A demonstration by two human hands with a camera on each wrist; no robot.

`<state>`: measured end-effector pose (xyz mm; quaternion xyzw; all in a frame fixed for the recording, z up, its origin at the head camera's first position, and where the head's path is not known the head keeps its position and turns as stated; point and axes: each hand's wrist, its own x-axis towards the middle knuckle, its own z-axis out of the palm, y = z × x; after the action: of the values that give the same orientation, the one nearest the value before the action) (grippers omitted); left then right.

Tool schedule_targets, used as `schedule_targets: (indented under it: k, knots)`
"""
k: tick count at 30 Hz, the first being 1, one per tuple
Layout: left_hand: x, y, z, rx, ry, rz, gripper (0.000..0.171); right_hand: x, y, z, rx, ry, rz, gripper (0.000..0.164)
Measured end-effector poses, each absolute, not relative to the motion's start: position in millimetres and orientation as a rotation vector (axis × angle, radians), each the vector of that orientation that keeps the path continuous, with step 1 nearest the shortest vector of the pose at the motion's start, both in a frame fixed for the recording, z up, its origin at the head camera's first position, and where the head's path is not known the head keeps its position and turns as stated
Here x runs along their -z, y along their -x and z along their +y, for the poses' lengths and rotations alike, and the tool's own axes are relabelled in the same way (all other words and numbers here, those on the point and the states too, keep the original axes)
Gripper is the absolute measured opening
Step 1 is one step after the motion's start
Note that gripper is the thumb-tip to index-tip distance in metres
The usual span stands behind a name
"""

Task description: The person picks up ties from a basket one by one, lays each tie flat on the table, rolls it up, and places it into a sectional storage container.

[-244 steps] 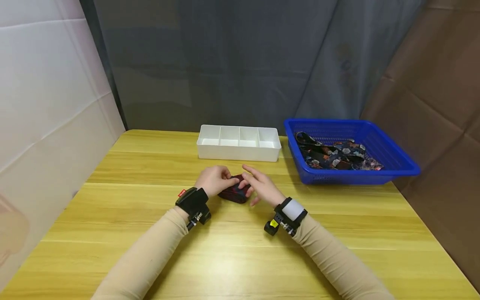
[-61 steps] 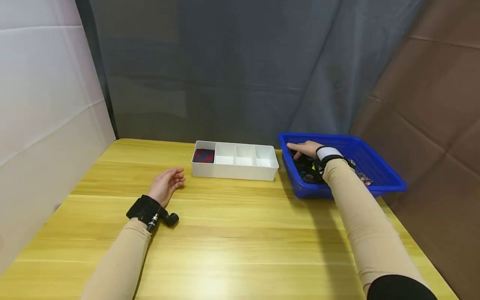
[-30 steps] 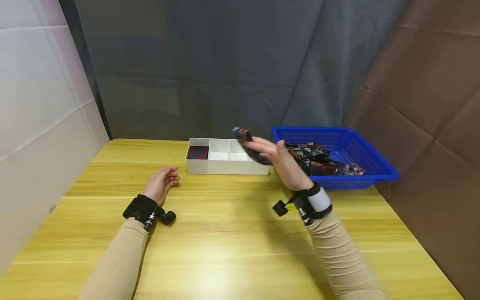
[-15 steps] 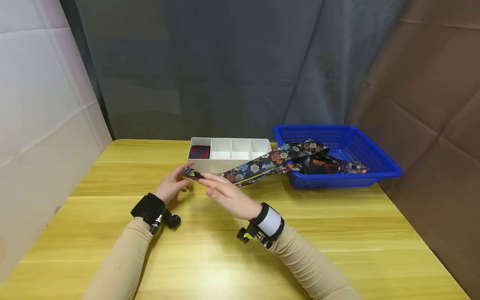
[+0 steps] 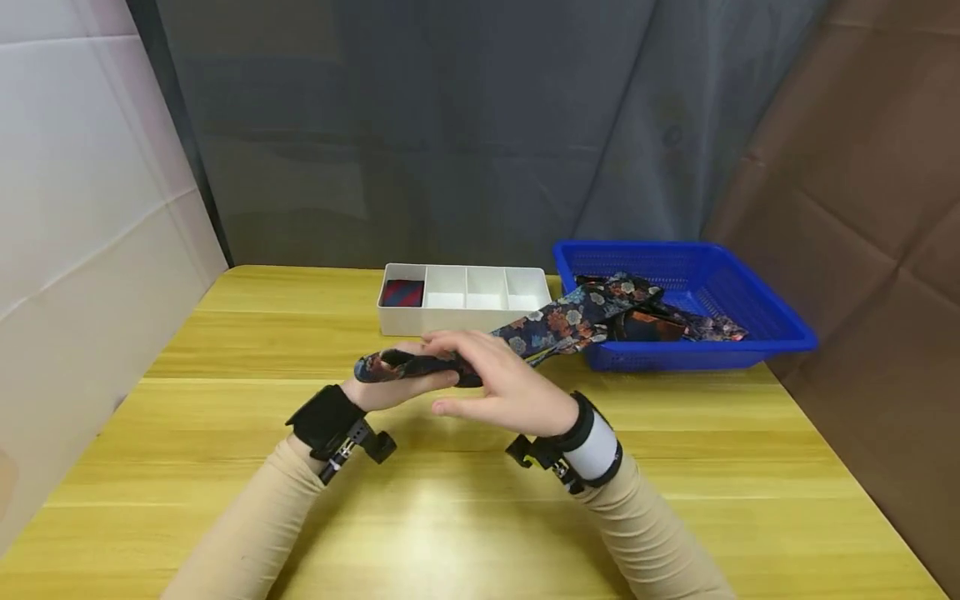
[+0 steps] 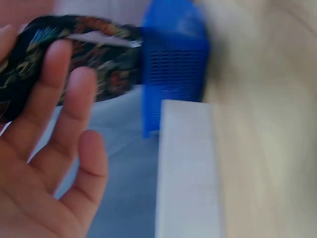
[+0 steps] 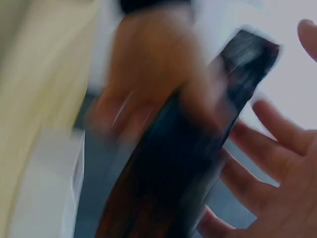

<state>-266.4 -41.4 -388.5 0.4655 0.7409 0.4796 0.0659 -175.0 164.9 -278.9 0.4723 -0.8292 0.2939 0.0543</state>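
A dark floral necktie [image 5: 551, 327] stretches from the blue basket [image 5: 697, 358] leftward to both hands, its near end folded over. My left hand [image 5: 390, 392] holds that end between thumb and fingers; in the left wrist view its other fingertips [image 6: 81, 82] overlap the cloth. With fingers extended, my right hand [image 5: 510, 387] lies against the tie, thumb apart from it, as the right wrist view also shows. A red and navy striped tie [image 5: 402, 293], folded small, sits in the leftmost compartment of the white divided box [image 5: 450, 322].
More dark patterned cloth pieces [image 5: 712, 327] lie in the basket at the back right. The white box stands beside the basket's left side, its other three compartments bare inside. A grey curtain [image 5: 420, 150] hangs behind the wooden table [image 5: 450, 533].
The striped tie went from the hands into the box. My right hand drew the floral tie out of the basket and leftward, and my left hand rose and took its end.
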Motion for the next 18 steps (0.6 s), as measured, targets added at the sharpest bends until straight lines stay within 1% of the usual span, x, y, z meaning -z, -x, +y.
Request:
schedule_targets:
  k: [1,3,4,5,6,9,11,12,14,18]
  knots:
    - [355,242,-43,-1.516,-1.373,2.191,0.016,278,178,168,-0.837,-1.361,-2.567,0.072]
    - [304,206,-50,-1.495,-1.352,2.19,0.013,280,184,172,-0.691,-1.242,-2.683,0.083]
    - [292,199,-53,-1.466,-1.295,2.218,0.011,283,188,174,-0.62,-1.21,-2.74,0.084]
    - [281,192,-56,-1.434,-1.245,2.245,0.01,286,192,174,-0.556,-1.196,-2.789,0.082]
    - [274,189,-58,-1.399,-1.219,2.291,0.009,290,195,174,-0.501,-1.19,-2.83,0.074]
    - [282,199,-64,-1.465,-1.199,2.296,0.013,304,201,169,-0.479,-1.205,-2.939,0.039]
    - [295,210,-66,-1.587,-1.166,2.251,0.018,312,202,162,-0.586,-1.228,-3.009,0.028]
    - [302,215,-66,-1.663,-1.157,2.211,0.021,315,201,158,-0.646,-1.25,-3.039,0.027]
    - [312,223,-66,-1.802,-1.074,2.125,0.023,319,198,152,-0.761,-1.26,-3.106,0.031]
    - [323,229,-64,-1.967,-0.917,2.019,0.015,324,192,144,-0.837,-1.325,-3.169,0.037]
